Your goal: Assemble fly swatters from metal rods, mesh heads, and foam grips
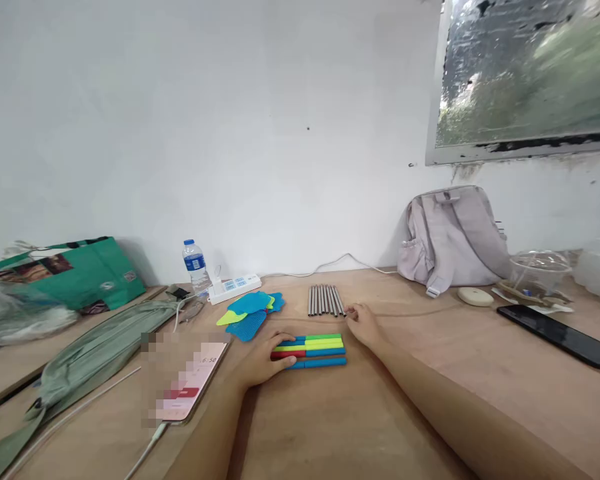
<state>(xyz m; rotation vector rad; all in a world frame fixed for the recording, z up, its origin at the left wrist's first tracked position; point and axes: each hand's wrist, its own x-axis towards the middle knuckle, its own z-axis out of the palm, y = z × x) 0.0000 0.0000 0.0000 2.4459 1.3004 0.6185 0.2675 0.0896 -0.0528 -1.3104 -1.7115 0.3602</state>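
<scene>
Several coloured sticks (325,345), each in two halves of blue, green, yellow or red, lie in a row on the table. My left hand (267,360) spans their left ends, with the thumb on the nearest blue stick and the index finger at the far side. Beyond them several thin silver-grey tubes (325,301) lie side by side, pointing away from me. My right hand (363,323) has its fingertips pinched at the near end of the rightmost tube. A pile of blue and yellow textured flat pieces (250,313) lies left of the tubes.
On the left are a charging phone (195,387), a green strap bag (105,340), a power strip (235,288), a water bottle (195,263) and a green shopping bag (105,270). On the right are a backpack (450,240), a white case (475,297), a plastic cup (537,270) and a black phone (563,337).
</scene>
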